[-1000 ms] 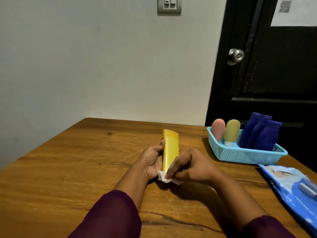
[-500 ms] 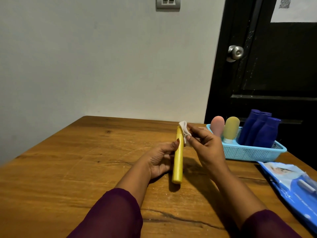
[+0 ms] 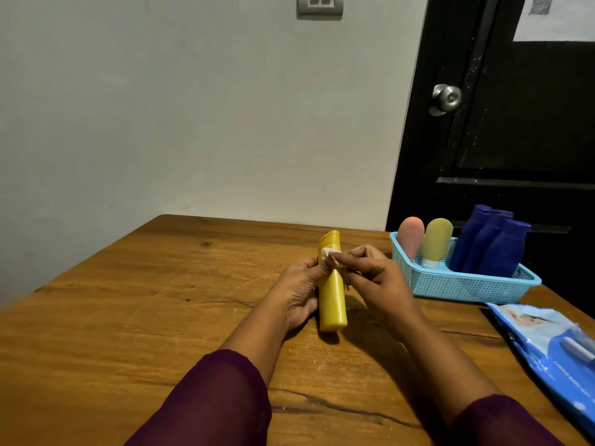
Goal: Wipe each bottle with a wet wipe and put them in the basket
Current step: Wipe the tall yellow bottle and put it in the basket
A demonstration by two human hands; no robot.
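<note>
A yellow tube bottle (image 3: 331,297) stands tilted on the wooden table (image 3: 128,317), cap end down. My left hand (image 3: 297,292) grips it from the left side. My right hand (image 3: 373,278) pinches a small white wet wipe (image 3: 331,255) against the tube's upper part. To the right, a light blue basket (image 3: 463,286) holds a pink bottle (image 3: 409,238), a pale yellow bottle (image 3: 436,241) and three dark blue bottles (image 3: 492,244).
A blue pack of wet wipes (image 3: 553,349) lies at the table's right edge, in front of the basket. A black door (image 3: 515,140) with a metal knob (image 3: 447,98) stands behind the basket. A grey wall is behind the table.
My right hand slid the wipe from the tube's lower end up to its top, then slightly down again. The tube turned in my left hand.
</note>
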